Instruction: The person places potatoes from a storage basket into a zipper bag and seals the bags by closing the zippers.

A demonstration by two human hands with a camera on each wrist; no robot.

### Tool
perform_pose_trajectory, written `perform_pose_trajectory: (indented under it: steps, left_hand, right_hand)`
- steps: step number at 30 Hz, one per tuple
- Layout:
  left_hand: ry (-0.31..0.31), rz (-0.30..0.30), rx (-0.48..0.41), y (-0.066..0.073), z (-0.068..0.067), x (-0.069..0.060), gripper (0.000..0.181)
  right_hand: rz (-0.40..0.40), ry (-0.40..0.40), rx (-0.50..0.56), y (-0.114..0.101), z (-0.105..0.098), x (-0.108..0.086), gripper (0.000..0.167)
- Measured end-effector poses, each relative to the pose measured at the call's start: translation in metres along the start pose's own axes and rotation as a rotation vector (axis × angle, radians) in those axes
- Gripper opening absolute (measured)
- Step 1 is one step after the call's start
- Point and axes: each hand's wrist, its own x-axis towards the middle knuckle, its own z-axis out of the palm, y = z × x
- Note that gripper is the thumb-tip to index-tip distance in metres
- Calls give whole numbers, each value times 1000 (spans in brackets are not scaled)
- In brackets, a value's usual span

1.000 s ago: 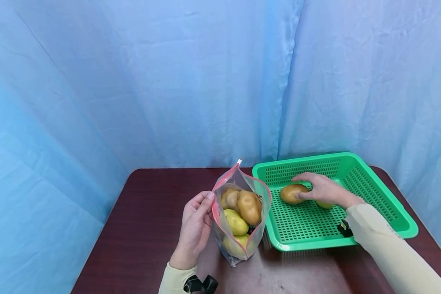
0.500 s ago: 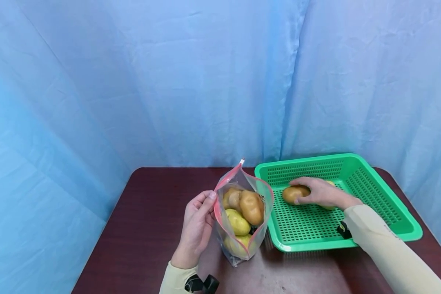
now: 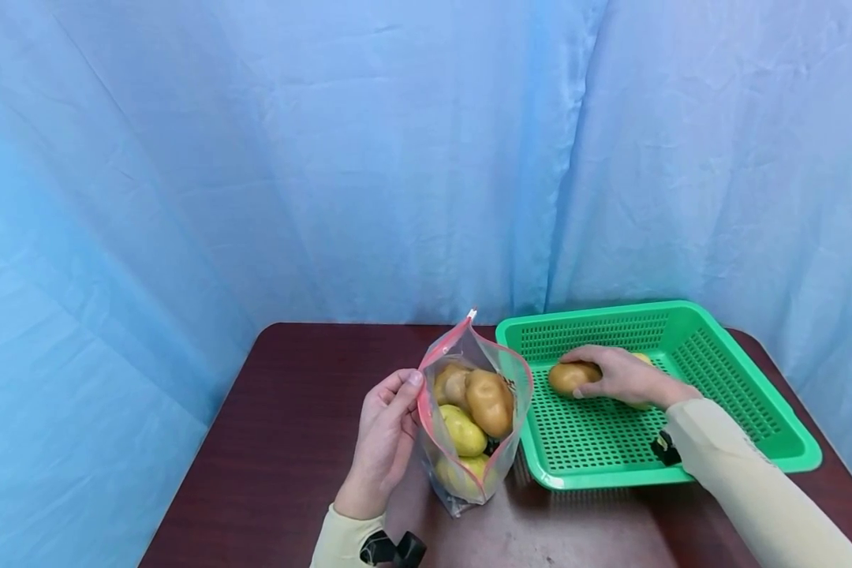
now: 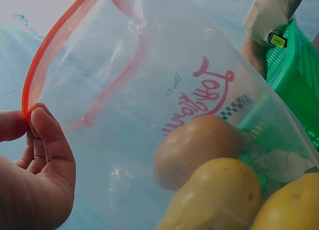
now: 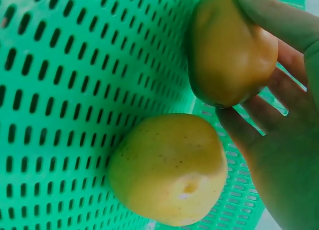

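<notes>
My left hand pinches the red-edged rim of a clear zip bag between thumb and finger, and the bag's mouth stands open. Inside the bag lie brown potatoes and yellow potatoes. In the left wrist view, the same left hand holds the orange-red zip strip. Over in the green basket, my right hand grips a brown potato, fingers and thumb round it. A yellow potato rests in the basket beside that hand, mostly hidden by it in the head view.
The basket stands on the right of a dark wooden table, close beside the bag. A blue curtain hangs behind the table. Black wrist cameras are strapped over both pale sleeves.
My right hand has settled lower round the brown potato and now grips it. More of the yellow potato shows on the hand's far side. My left hand keeps its hold on the bag.
</notes>
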Motion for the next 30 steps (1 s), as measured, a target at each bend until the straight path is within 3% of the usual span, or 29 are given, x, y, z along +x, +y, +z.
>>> perform_pose_trajectory:
  steps: [9,16,23,30]
  left_hand:
    - [8,4,9,0,1,3,8]
    - [5,2,9,-2,1,6,9]
    - [8,-3,1,-4,1,9,11]
    - [11,-2,1,-4,2,10,10]
  right_hand:
    - [-37,89,-14,-14,-20,-3,57]
    - [-39,131,36,-31,-38,-11,62]
    - [-20,190,27,-38,-46,-18,65]
    - [-66,258,15,-49,-52,-25,64]
